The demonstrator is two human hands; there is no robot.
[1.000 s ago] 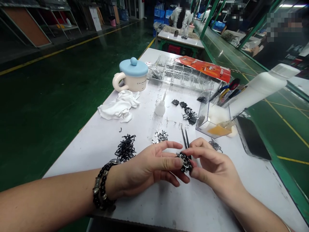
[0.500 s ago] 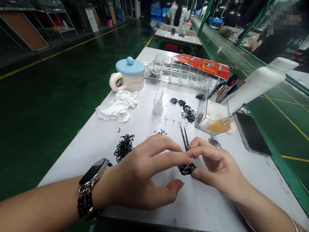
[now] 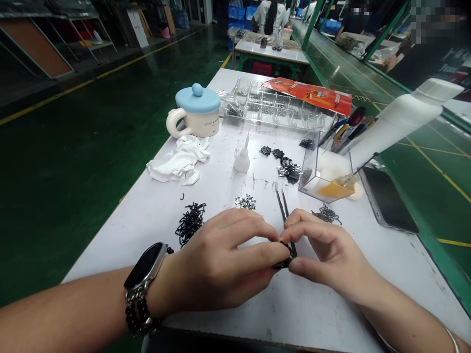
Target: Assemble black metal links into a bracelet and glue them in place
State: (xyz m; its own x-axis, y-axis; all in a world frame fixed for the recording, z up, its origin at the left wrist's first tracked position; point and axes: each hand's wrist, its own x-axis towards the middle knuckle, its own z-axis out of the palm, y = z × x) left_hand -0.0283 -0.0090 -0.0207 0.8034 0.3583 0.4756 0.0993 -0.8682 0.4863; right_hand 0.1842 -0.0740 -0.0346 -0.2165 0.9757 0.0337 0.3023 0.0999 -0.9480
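Note:
Between both hands is a small black piece (image 3: 282, 264), mostly covered by fingers, so its kind is unclear. My left hand (image 3: 224, 264), with a watch at its wrist, closes its fingers on the piece from the left. From the right, my right hand (image 3: 324, 250) pinches it between thumb and fingers. Tweezers (image 3: 281, 203) lie under the right fingertips, tips pointing away from me; whether the fingers touch them I cannot tell. A heap of black curved parts (image 3: 190, 221) is beyond my left hand, with small shiny bits (image 3: 246, 201) beside it.
A lidded mug (image 3: 198, 115), white cloth (image 3: 180, 162) and small dropper bottle (image 3: 242, 158) stand beyond my hands. Farther back is a clear compartment tray (image 3: 272, 110). At right are a clear box (image 3: 324, 179), white bottle (image 3: 405, 122) and phone (image 3: 390, 198). A person (image 3: 270, 19) is in the background.
My left thumb, apart from the black piece before, has come up to it, and the left fingers have closed around it. The piece is now more covered. The view has shifted slightly.

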